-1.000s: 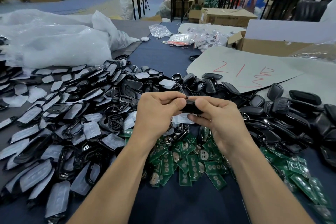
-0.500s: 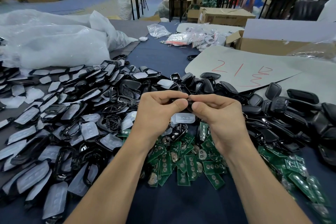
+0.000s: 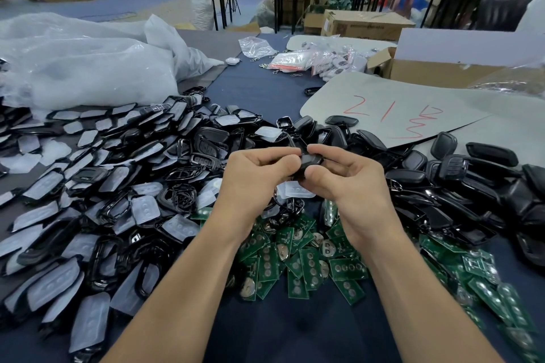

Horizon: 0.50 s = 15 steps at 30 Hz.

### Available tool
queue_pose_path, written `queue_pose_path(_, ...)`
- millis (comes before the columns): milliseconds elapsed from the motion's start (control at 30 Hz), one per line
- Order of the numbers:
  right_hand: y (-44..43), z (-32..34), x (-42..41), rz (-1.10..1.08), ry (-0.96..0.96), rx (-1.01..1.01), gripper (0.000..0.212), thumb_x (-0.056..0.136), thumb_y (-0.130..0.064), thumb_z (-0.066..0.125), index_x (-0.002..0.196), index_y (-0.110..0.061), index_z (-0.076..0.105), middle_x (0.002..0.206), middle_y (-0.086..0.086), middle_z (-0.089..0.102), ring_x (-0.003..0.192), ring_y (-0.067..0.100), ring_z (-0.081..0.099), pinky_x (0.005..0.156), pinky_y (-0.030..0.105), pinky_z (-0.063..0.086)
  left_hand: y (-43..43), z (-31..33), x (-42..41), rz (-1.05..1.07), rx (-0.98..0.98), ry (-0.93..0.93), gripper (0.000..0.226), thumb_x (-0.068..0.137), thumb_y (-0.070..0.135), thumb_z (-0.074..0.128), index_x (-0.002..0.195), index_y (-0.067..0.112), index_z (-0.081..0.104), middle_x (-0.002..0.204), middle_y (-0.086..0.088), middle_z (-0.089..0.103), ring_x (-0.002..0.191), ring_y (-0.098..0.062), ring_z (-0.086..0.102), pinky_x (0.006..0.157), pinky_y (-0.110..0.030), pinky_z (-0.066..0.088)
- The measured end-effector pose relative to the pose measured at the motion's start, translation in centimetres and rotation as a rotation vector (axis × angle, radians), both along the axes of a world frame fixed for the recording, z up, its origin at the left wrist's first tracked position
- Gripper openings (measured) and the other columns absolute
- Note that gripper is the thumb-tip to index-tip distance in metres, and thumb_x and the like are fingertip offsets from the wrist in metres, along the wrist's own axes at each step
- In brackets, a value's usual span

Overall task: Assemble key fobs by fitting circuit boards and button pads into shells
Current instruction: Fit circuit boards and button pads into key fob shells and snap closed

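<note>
Pinched a black fob shell (image 3: 309,161) between left hand (image 3: 259,177) and right hand (image 3: 351,183), seemingly mid-closing; next, likely needed an even squeeze to snap shut.

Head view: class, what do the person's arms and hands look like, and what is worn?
Left hand and right hand are bare: no gloves, rings or watch show. Left forearm and right forearm are uncovered to the frame's edge; no sleeve shows.

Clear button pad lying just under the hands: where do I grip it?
Probably pinch the button pad by its near edge, from above on the near side: it lies flat and thin, its far edge hidden behind the left hand and right hand holding a shell.
</note>
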State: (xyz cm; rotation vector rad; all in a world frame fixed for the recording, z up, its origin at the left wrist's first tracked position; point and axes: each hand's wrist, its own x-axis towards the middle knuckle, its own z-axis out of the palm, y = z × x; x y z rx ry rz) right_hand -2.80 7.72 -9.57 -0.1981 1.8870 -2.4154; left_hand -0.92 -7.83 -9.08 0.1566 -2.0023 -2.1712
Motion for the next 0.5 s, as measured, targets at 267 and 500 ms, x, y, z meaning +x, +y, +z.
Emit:
queue_pose_path(267, 0.20, 0.15, 0.00, -0.016, -0.029, -0.103, 0.028, 0.087, 0.010, 0.072, 0.111, -0.004, 0.073, 0.095, 0.015, 0.080, 0.089, 0.029, 0.077, 0.082, 0.035, 0.064, -0.10, 0.14, 0.18, -0.083, 0.013, 0.000, 0.028, 0.083, 0.006, 0.083, 0.105, 0.023, 0.080, 0.099, 0.000, 0.082, 0.096, -0.013, 0.078, 0.083, -0.020, 0.059)
queue_pose_path(500, 0.08, 0.40, -0.04, 0.009, -0.074, -0.214, 0.023, 0.088, 0.008, 0.069, 0.107, -0.004, 0.074, 0.095, 0.014, 0.080, 0.090, 0.026, 0.078, 0.077, 0.030, 0.063, 0.53, -0.03, 0.14, -0.069, 0.131, 0.017, 0.023, 0.085, 0.006, 0.079, 0.102, 0.022, 0.080, 0.097, -0.003, 0.082, 0.094, -0.015, 0.078, 0.082, -0.021, 0.059)
